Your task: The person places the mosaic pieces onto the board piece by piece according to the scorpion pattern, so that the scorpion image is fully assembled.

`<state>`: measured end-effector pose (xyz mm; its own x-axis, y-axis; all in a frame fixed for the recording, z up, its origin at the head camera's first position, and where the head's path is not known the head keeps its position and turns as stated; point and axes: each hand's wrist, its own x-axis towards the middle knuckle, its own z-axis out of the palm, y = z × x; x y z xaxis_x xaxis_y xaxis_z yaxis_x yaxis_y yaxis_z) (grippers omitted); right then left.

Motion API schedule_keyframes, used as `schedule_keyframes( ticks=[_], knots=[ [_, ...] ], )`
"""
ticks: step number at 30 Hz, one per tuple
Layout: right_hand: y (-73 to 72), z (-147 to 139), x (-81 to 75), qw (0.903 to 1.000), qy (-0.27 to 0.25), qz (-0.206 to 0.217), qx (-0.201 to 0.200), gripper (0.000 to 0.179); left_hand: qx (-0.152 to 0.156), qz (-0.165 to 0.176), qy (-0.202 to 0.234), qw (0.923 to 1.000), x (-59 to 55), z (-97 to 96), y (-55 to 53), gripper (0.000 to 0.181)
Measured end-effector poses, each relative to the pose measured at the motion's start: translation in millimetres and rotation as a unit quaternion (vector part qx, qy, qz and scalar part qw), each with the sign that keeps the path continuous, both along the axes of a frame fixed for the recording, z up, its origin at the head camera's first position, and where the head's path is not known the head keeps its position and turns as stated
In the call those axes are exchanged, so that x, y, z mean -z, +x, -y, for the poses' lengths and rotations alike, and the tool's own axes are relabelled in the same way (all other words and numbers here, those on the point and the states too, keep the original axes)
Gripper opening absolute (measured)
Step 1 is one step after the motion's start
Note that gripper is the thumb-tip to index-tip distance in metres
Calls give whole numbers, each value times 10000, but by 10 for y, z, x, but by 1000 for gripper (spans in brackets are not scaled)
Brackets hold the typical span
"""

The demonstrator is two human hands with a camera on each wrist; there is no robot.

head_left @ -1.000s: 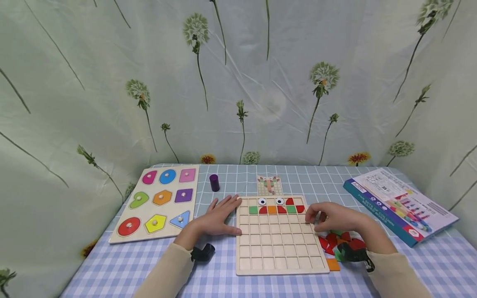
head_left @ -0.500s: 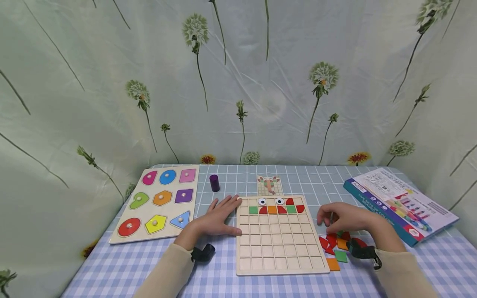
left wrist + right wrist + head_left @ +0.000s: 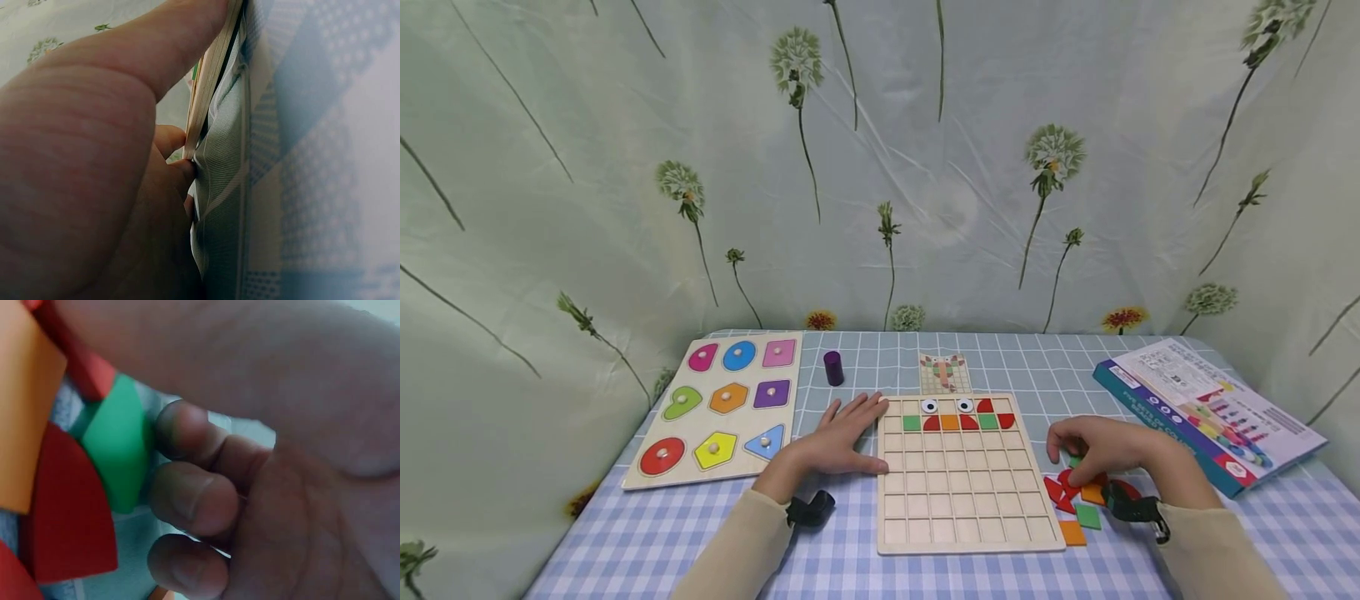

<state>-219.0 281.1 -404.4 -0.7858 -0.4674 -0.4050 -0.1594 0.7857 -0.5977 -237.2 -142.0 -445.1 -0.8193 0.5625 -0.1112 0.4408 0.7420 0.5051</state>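
Note:
A wooden grid board [image 3: 962, 483] lies in the middle of the table, with two eye tiles, red quarter-round pieces, green squares and an orange square set in its far rows. My left hand [image 3: 838, 437] lies spread at the board's left edge, thumb and fingertips against it; the left wrist view shows that edge [image 3: 209, 81] close up. Over the loose tiles on the right is my right hand [image 3: 1105, 442], its fingers bent and its thumb down at a red tile [image 3: 1067, 481]. Near its fingertips the right wrist view shows a green piece [image 3: 119, 444] and a red quarter-round piece [image 3: 72, 512].
A small pattern card [image 3: 944, 374] stands behind the board. To the left lie a knob shape puzzle [image 3: 681, 467] and a purple cylinder [image 3: 832, 368]. At the right is a flat box [image 3: 1217, 417]. An orange square [image 3: 1072, 533] and a green square [image 3: 1087, 516] lie beside the board.
My right hand has moved right, away from the board's right edge, and lowered its thumb to the loose tiles. The left hand stays in place.

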Motion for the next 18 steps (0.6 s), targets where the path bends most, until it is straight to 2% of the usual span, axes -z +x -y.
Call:
schedule_keyframes(
  ticks=[4,11,18],
  knots=[
    [-1,-3,7,9999,26,-98,98,35,-6,14,2,10000,-3,-2,0,99],
    [-30,-18,29,9975,152,-654,233,23,-16,44,33,10000,-8,3,3,98],
    [-42,-5,53,9968,-72,-693,394,25,-21,64,47,10000,-16,-1,6,99]
  ],
)
